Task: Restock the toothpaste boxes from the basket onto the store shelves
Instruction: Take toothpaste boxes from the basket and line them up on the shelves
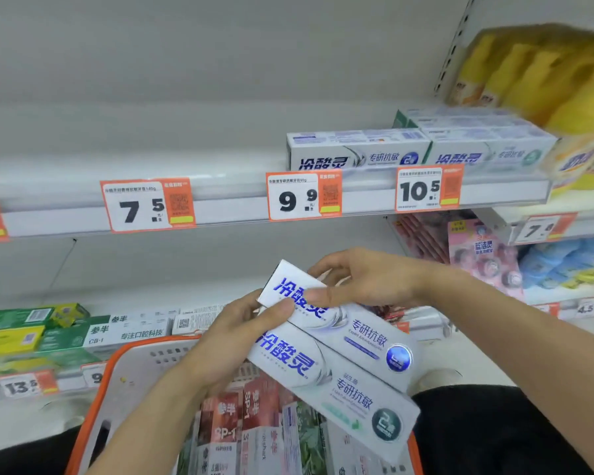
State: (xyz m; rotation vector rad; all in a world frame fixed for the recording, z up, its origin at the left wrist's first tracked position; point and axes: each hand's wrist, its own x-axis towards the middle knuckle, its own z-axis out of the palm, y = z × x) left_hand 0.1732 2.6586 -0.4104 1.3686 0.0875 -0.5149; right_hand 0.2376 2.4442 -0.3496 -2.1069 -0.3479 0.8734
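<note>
Below shelf [240, 207], both hands [235, 332] around toothpaste boxes [343, 351].

Bright even store light, soft shadows, wide-angle bowing, blurred yellow packs [546, 73] at right edge

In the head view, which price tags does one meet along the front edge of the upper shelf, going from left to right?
The orange-and-white paper tag reading 7.5 → the orange-and-white tag reading 9.9 → the orange-and-white tag reading 10.5, all on the white metal shelf edge.
</note>
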